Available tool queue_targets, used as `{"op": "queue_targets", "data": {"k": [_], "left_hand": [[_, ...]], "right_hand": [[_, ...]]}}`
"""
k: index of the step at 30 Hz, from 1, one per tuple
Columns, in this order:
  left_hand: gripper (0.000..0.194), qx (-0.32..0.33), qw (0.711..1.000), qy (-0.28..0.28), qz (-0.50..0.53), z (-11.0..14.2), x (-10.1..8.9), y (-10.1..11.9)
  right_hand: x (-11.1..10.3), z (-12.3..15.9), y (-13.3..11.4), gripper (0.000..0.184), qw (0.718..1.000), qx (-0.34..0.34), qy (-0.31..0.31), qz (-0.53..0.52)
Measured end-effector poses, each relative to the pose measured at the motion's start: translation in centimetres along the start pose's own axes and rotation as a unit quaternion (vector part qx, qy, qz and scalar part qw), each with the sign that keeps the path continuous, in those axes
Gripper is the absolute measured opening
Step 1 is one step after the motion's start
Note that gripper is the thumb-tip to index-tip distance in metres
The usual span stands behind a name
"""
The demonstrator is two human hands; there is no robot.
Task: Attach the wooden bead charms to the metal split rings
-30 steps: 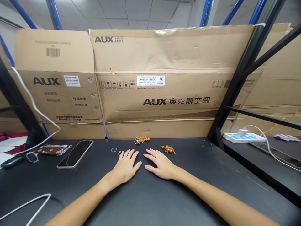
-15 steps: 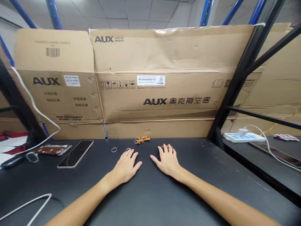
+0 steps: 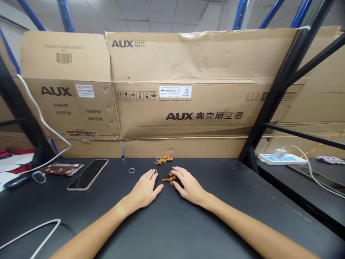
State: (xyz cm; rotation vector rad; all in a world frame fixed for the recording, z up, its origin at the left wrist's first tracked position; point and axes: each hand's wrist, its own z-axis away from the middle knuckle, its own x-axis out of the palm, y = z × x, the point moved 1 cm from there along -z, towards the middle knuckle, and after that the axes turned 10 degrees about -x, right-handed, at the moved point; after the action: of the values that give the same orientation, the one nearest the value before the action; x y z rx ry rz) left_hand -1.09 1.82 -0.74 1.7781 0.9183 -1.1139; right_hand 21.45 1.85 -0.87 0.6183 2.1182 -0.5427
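Head view: left hand (image 3: 143,189) palm-down, loosely spread, by ring (image 3: 154,169); right hand (image 3: 190,185) curled around beaded charm (image 3: 170,177), grip unclear.

- Wide cardboard panel (image 3: 210,61): "AUX" stood in black at upper left; lower down ran "AUX 奥克斯空调".
- White label (image 3: 175,92) on that panel: it read "KFR-46G/BpR3AES1 (B1)" and "25".
- Handling signs (image 3: 137,96) left of the label: these included upward arrows, a glass and an umbrella.
- Left cardboard panel (image 3: 70,80): "AUX" appeared above "快递面单 粘贴区域"; a barcode (image 3: 64,58) sat near the top.
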Motion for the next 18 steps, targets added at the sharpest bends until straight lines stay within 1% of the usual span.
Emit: {"op": "queue_targets", "data": {"k": [2,5,8,11,14,16,18], "left_hand": [[0.053,0.021,1.000,0.000,0.013,-0.02,-0.04,-0.03],[0.048,0.046,0.998,-0.001,0.031,0.01,-0.19,0.02],[0.047,0.055,0.997,0.006,0.047,0.02,-0.27,0.11],[0.048,0.056,0.997,0.014,0.053,-0.03,-0.17,0.08],[0.048,0.055,0.998,0.014,0.038,-0.10,0.03,-0.03],[0.047,0.054,0.998,0.014,0.034,-0.09,0.09,-0.06],[0.045,0.053,0.998,0.020,0.041,-0.04,-0.02,0.03]], "right_hand": [[-0.12,-0.07,-0.08,0.034,1.000,0.005,0.008,-0.005],[-0.11,-0.13,-0.11,0.028,1.000,-0.009,0.008,-0.019],[0.00,-0.12,0.04,0.016,0.999,-0.019,0.019,-0.029],[0.00,-0.16,0.09,0.007,0.998,-0.052,0.017,-0.043],[-0.17,-0.28,-0.07,0.009,0.995,-0.082,-0.009,-0.054],[-0.29,-0.35,-0.15,0.010,0.995,-0.082,-0.026,-0.058],[-0.32,-0.38,-0.12,0.010,0.996,-0.068,-0.031,-0.055]]}}
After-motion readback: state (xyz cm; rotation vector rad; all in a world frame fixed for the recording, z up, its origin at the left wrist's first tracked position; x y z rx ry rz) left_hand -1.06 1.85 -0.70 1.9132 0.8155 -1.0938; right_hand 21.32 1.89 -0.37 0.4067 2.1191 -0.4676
